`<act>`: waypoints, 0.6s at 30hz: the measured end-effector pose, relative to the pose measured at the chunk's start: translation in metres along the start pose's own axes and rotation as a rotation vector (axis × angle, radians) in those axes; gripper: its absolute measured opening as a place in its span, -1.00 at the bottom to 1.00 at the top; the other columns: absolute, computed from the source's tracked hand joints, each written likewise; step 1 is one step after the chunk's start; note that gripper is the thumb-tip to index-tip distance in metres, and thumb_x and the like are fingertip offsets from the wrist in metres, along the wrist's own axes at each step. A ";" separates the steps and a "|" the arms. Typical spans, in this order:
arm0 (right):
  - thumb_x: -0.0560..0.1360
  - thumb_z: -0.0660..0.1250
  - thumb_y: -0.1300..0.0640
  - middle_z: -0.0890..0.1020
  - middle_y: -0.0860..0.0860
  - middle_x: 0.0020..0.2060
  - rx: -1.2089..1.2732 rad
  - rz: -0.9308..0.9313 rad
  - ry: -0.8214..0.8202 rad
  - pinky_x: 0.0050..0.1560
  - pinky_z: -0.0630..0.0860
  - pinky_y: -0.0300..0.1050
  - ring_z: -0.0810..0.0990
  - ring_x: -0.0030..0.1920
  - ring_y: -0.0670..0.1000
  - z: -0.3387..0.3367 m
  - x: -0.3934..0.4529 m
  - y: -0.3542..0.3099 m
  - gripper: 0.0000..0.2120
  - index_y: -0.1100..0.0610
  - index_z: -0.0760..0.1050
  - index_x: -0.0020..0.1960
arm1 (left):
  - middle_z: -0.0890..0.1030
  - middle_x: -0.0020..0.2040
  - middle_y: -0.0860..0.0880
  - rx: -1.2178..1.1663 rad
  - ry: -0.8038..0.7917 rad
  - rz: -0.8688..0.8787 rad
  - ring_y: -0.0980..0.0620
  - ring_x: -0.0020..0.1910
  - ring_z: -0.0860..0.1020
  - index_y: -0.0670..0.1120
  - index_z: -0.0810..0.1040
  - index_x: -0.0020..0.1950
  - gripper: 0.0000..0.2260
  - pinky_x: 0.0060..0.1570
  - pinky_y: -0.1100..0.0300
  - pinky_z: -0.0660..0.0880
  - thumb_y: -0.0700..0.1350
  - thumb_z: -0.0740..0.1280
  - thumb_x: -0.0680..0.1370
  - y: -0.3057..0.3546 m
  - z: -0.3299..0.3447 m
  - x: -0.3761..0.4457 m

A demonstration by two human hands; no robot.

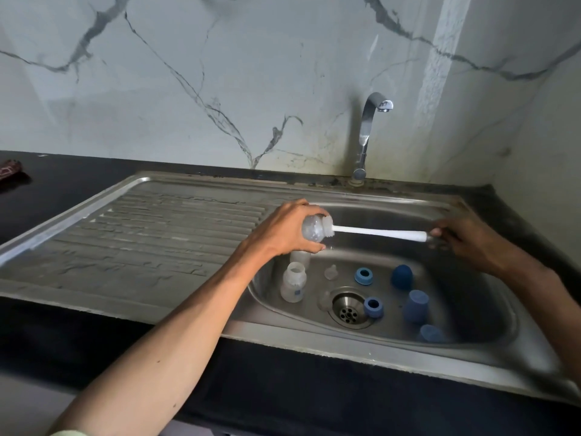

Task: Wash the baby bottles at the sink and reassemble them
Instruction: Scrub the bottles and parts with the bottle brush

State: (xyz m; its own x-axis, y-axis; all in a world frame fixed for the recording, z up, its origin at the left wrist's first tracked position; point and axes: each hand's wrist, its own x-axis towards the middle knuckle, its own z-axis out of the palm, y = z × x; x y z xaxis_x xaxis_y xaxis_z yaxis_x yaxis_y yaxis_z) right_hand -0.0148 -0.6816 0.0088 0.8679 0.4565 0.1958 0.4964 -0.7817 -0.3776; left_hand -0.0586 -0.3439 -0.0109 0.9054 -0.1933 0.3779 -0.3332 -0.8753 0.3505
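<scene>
My left hand [287, 229] grips a clear baby bottle [312, 229] on its side above the sink basin [471, 328]. A white bottle brush [377, 231] reaches into the bottle's mouth, and my right hand [465, 237] pinches the far end of its handle. Down in the basin stand another clear bottle [293, 283] and a third one [300, 258] partly hidden behind my left hand. A clear teat [330, 272], two blue collar rings [364, 276] [373, 306] and three blue caps [401, 276] [416, 306] [430, 333] lie around the drain [347, 309].
A chrome tap [366, 133] stands behind the basin, with no water running. The ribbed steel draining board [141, 234] stretches to the left. A dark red object [11, 173] lies on the black counter at far left. A marble-patterned wall rises behind.
</scene>
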 end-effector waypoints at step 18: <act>0.48 0.41 0.28 0.62 -0.01 -0.10 -0.027 0.031 0.111 0.01 0.41 -0.12 0.56 -0.06 0.00 0.000 -0.004 -0.009 -0.81 0.02 0.59 -0.01 | 0.56 0.11 0.12 -0.194 -0.052 -0.082 0.05 0.08 0.56 0.07 0.44 0.20 -0.29 0.12 0.06 0.54 0.08 0.70 0.16 0.002 0.014 0.007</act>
State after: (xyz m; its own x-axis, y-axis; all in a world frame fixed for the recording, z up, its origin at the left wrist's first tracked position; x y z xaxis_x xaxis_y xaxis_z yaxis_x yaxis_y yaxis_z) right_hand -0.0226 -0.6764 0.0118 0.8788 0.3833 0.2844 0.4685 -0.8065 -0.3606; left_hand -0.0495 -0.3528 -0.0197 0.9423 -0.1518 0.2982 -0.2974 -0.7884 0.5385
